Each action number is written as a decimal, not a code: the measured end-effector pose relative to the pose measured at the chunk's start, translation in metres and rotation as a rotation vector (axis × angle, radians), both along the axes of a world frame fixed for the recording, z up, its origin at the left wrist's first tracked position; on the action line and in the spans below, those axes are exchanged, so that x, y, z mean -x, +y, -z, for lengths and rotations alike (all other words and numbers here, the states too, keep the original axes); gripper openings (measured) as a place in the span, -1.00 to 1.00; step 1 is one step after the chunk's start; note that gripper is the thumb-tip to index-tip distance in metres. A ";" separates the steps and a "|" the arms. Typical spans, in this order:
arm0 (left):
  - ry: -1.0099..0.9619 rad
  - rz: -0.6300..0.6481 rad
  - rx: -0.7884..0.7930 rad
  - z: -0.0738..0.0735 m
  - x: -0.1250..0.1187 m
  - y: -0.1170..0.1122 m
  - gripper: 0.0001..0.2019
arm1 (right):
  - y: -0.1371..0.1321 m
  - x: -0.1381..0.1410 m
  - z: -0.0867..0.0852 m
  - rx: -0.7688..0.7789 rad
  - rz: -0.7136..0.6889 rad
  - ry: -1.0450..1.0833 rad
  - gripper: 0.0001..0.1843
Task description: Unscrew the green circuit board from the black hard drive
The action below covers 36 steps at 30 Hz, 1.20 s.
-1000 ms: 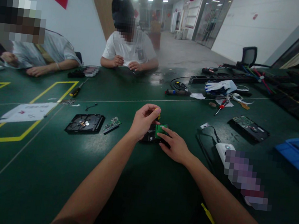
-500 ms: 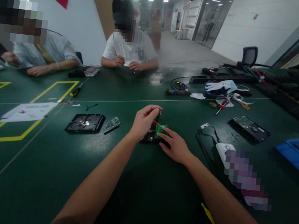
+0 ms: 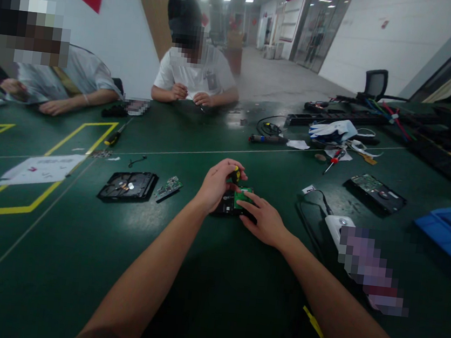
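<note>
A black hard drive (image 3: 227,208) with a green circuit board (image 3: 242,197) on its top lies on the table in front of me. My left hand (image 3: 220,182) is closed around a screwdriver (image 3: 235,174) with a yellow and black handle, held upright above the drive. The screwdriver's tip is hidden behind my fingers and cannot be made out. From the right, my right hand (image 3: 262,219) holds the drive's right end, its fingers spread over the board and its thumb by the near edge.
Left of the drive lie a loose circuit board (image 3: 169,187) and another hard drive (image 3: 128,186). To the right are a white power strip (image 3: 339,225), a third drive (image 3: 375,194) and a blue tray (image 3: 446,232). A red screwdriver (image 3: 336,159) lies farther back. Two people sit across the table.
The screwdriver's yellow and black handle now shows in my left hand, whose fingers have opened and shifted slightly around it. My right hand has stayed on the drive.
</note>
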<state>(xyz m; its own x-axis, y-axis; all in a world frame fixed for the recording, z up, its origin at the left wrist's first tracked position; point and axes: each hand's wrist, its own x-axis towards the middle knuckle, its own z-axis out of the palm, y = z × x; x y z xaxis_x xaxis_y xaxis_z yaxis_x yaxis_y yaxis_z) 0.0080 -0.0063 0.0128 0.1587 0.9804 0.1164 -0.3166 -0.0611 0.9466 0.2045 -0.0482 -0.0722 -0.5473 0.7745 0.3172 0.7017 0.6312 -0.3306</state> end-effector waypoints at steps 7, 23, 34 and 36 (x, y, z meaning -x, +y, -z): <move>0.045 0.029 -0.046 0.000 0.004 0.002 -0.77 | 0.000 0.000 0.001 0.005 0.001 -0.010 -0.54; 0.116 -0.052 -0.086 0.003 0.001 -0.002 -0.69 | 0.001 0.000 0.001 0.000 -0.012 -0.007 -0.54; 0.207 -0.105 -0.143 -0.003 0.004 -0.005 -0.75 | 0.000 0.000 0.001 0.003 0.002 -0.017 -0.53; 0.218 -0.115 -0.135 -0.003 0.003 -0.006 -0.69 | 0.000 0.000 0.001 -0.002 0.007 -0.012 -0.52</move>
